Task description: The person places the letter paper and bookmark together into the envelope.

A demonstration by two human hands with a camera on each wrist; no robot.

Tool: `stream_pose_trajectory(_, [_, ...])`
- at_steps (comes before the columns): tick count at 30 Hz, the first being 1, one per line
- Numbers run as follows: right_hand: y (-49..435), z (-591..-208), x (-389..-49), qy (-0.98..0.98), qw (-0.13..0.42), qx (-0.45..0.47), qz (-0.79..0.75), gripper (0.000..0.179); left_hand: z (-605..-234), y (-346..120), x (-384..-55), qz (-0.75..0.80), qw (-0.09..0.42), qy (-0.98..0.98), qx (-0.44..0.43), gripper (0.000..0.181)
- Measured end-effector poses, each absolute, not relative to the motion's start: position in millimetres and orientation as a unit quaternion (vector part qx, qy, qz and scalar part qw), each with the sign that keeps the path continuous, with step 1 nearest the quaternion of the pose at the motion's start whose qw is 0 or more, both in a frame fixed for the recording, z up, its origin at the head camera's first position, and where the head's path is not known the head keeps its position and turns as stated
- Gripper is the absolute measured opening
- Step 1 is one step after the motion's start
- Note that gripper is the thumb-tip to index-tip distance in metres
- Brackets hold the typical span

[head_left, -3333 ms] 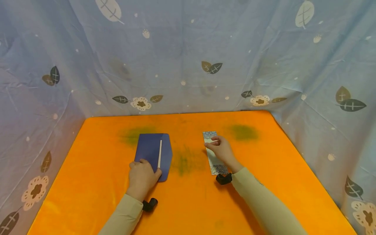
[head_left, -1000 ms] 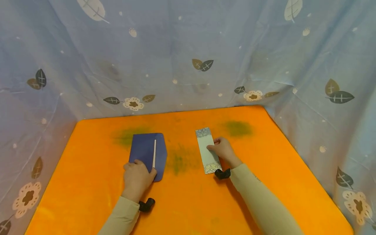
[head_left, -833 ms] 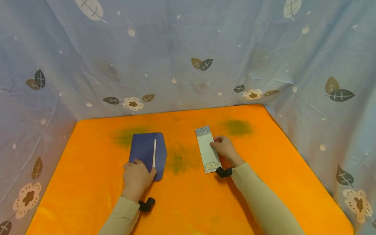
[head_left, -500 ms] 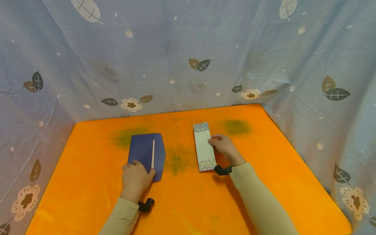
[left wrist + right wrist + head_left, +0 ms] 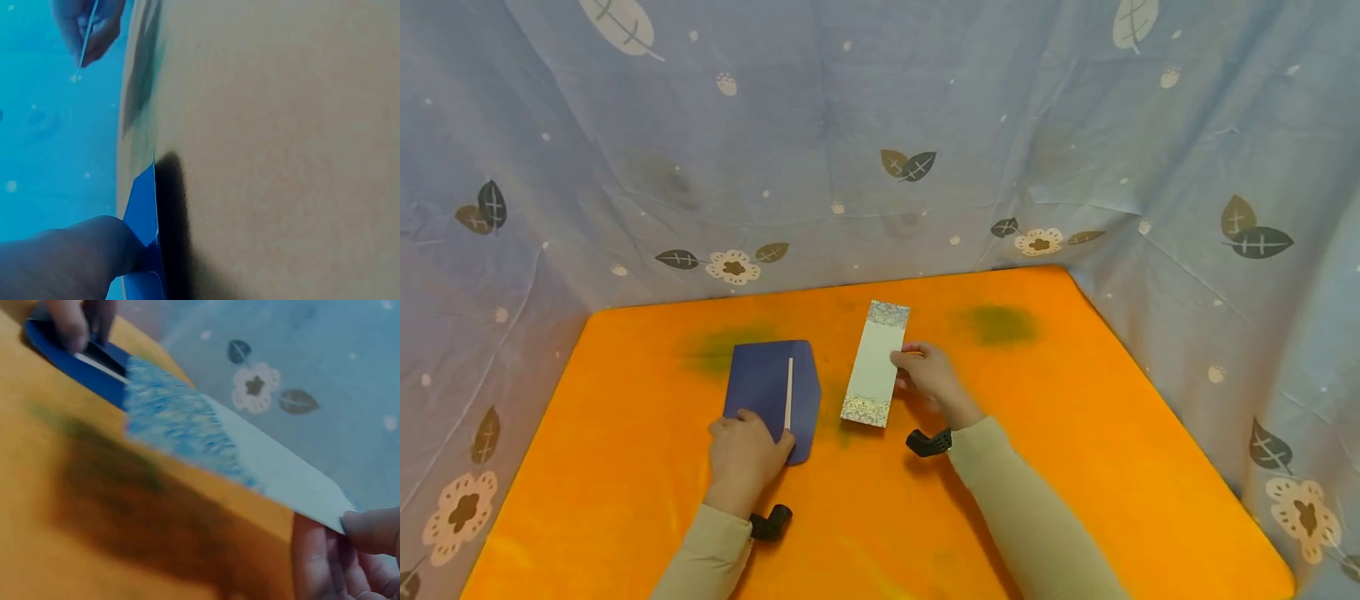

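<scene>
A dark blue envelope [image 5: 767,375] with a white strip along its flap side is at the left of centre. My left hand [image 5: 745,458] grips its near part, thumb [image 5: 94,250] over the flap side in the left wrist view. My right hand [image 5: 931,379] pinches a pale card [image 5: 877,358] by its right long edge, between thumb and fingers. Lace-like blue-grey print covers both ends of the card. It is raised and tilted above the table, its shadow falling below it in the right wrist view. The envelope's near left corner is hidden under my left hand.
An orange-covered table [image 5: 1075,467] with greenish smudges lies under both hands. Blue-grey curtains [image 5: 820,125] with leaf and flower prints enclose its back and sides. A black wrist camera [image 5: 928,442] sits at each cuff.
My right hand has lifted the card from the table on the right and carried it left toward the envelope, turning its near end leftward. My left hand stays on the envelope.
</scene>
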State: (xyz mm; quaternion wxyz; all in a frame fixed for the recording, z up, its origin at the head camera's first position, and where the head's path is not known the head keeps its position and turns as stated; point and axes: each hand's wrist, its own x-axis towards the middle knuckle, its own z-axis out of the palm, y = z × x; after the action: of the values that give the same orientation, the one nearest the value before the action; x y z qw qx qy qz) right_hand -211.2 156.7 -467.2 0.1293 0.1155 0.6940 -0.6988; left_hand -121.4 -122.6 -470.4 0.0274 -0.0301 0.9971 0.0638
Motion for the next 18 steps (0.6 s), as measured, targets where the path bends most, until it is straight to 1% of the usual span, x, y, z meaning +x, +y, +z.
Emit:
stream_pose_trajectory(5, [135,-473,-209,0.66,0.114,0.112,-0.734,0.033,-469,-122,-121,0.06,0.014,0.998,-0.025,0.088])
stream_pose_trajectory(12, [112,-480,-210,0.637,0.076,0.094,-0.761,0.026,-469,-121,-121,0.043,0.016,0.999,-0.014,0.087])
stream_pose_trajectory(18, [92,-483,-209,0.643,0.048,0.095,-0.759,0.024,-470,-122,-123,0.025,0.022,0.999,-0.01,0.089])
